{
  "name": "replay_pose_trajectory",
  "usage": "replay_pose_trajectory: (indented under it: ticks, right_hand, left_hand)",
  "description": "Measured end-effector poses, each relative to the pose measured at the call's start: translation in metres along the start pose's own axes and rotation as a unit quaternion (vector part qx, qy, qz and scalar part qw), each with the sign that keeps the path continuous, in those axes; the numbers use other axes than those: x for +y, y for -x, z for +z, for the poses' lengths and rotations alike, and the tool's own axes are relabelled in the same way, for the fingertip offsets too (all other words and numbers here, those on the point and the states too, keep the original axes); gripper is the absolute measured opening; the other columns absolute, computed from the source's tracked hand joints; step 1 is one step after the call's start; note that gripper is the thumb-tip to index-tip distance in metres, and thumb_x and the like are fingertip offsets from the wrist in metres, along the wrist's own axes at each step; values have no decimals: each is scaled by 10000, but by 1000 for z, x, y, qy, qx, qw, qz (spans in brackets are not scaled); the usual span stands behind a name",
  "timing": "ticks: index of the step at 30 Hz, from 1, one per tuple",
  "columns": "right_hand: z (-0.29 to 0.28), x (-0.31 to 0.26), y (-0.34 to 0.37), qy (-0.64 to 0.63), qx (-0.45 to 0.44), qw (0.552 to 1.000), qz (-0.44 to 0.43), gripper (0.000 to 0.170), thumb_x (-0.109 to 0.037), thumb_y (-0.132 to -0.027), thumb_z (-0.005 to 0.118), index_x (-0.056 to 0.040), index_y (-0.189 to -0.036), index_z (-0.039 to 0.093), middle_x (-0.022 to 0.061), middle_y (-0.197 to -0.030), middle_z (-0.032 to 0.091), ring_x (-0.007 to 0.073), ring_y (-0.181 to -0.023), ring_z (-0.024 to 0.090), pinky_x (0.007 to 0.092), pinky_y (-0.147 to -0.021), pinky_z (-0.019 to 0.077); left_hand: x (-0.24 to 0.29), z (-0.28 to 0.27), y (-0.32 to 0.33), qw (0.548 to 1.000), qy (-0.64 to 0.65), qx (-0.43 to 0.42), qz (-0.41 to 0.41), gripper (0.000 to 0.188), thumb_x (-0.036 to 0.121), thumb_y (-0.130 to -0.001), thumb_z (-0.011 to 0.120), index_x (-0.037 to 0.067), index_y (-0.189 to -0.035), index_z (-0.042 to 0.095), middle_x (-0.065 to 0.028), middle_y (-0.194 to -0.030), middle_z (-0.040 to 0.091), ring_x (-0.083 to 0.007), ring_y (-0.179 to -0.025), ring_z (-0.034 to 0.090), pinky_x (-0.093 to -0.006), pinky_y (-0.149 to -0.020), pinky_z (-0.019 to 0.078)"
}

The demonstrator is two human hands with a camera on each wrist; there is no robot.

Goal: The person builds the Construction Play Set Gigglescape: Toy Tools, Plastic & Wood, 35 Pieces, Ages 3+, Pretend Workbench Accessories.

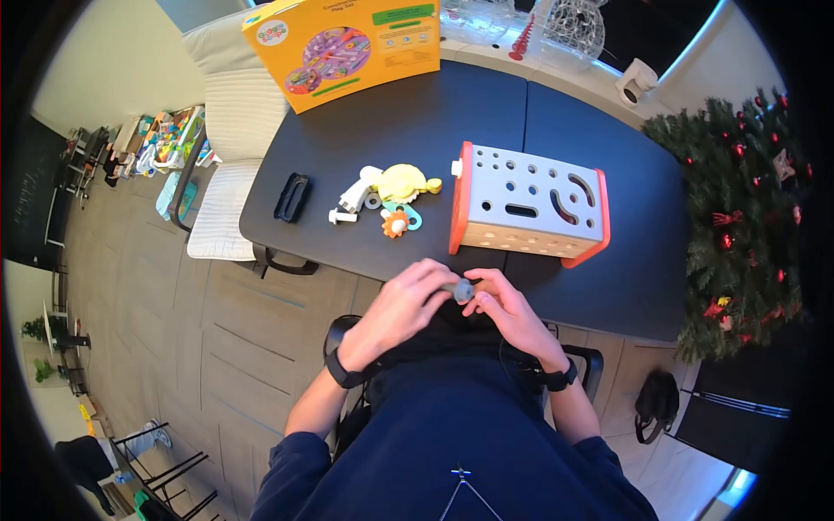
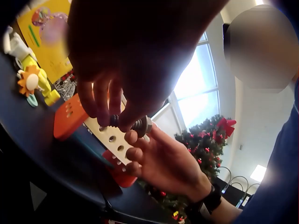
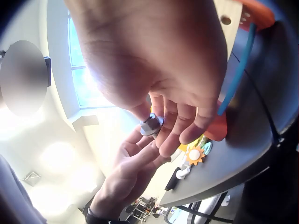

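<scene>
A grey toy bolt [image 1: 464, 291] is held between both hands, just off the table's near edge. The left hand [image 1: 404, 304] pinches its threaded shaft, seen in the left wrist view beside the hexagonal head [image 2: 145, 125]. At the head end, the right hand [image 1: 517, 323] grips with thumb and fingers; its fingertips partly cover the bolt [image 3: 151, 125] in the right wrist view. Whether a separate nut sits on the shaft cannot be told. Beyond the hands stands a wooden toolbox toy [image 1: 530, 200] with a grey perforated top and red-orange ends.
On the dark table [image 1: 347, 113] lie a black tray [image 1: 294, 198], yellow pieces [image 1: 401, 183], a white bolt [image 1: 342, 216] and an orange gear [image 1: 394, 223]. A yellow box [image 1: 347, 52] stands at the back left. A decorated tree [image 1: 734, 226] stands at the right.
</scene>
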State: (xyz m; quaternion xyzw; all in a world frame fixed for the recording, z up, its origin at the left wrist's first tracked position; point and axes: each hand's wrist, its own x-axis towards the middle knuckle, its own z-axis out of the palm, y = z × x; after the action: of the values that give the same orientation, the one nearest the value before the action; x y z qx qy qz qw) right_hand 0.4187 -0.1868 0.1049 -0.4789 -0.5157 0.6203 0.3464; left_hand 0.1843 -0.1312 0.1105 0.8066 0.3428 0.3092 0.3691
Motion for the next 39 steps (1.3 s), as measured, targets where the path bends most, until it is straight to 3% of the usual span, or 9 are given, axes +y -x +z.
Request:
replay_pose_trajectory:
  ticks: [8,12,14,16,22,24,27,33,39]
  right_hand:
    - [-22,5,23,-1,64,998,-11,238,-54,-1102,577,-23,-1335,542,88,-1135,694,163,-1005,712,317,-915,552]
    - [-47,4,35,150,225,961,-53,227,-24,-1039,661,-11,-1251,578,119,-1084,749,176,-980,739,332,-887,572]
    - [-61,7,38,244,279,926,-69,237,-21,-1025,672,-15,-1245,584,144,-1091,750,217,-936,735,349,-847,572]
    - [-67,7,41,283,286,913,-71,256,-21,-1011,684,-22,-1247,584,154,-1086,737,274,-900,719,382,-811,565]
    - [-72,8,43,384,297,867,-113,254,-28,-989,703,-29,-1223,605,156,-1078,709,341,-900,703,423,-801,564]
    - [-77,7,42,419,290,851,-128,256,-28,-977,711,-33,-1213,613,158,-1054,705,353,-919,698,433,-809,561]
    - [-83,7,42,470,274,827,-141,312,-32,-936,751,-54,-1221,627,143,-1106,688,347,-1043,678,423,-865,543]
    - [-95,-1,40,600,294,717,-200,600,-163,-820,889,-116,-1353,619,161,-1529,490,378,-1416,472,521,-1108,402]
    - [-119,-35,29,688,207,681,-143,714,-310,-803,911,-115,-1406,583,195,-1680,343,399,-1577,296,603,-1237,254]
  left_hand:
    - [9,36,-27,999,29,-26,-12,342,14,-917,767,16,-1219,606,-146,-1145,673,-358,-1036,711,-444,-861,582]
    - [19,39,-41,999,33,-11,-6,363,34,-953,745,22,-1282,591,-145,-1178,676,-340,-1056,725,-439,-881,593]
    - [18,39,-42,997,38,-54,-35,305,87,-995,709,27,-1278,612,-148,-1164,689,-340,-1047,723,-443,-876,588]
    - [17,36,-43,989,35,-122,-73,273,117,-1012,690,28,-1261,625,-152,-1151,697,-350,-1043,718,-452,-877,583]
    - [13,74,-38,985,35,-170,-9,231,150,-1030,659,25,-1223,642,-162,-1158,706,-393,-1040,698,-478,-889,567]
    - [15,90,-38,975,71,-209,-27,218,137,-1036,648,12,-1214,642,-165,-1154,710,-368,-1044,716,-468,-904,573]
    - [12,115,-36,956,118,-264,-56,204,125,-1047,632,-11,-1200,640,-168,-1161,718,-331,-1054,737,-449,-925,580]
    - [0,135,-24,941,170,-274,-98,224,117,-1060,615,-21,-1235,638,-165,-1180,722,-312,-1055,735,-420,-947,574]
    - [-4,117,-8,936,187,-258,-147,232,139,-1096,581,-17,-1257,642,-156,-1171,727,-269,-1097,715,-395,-974,557]
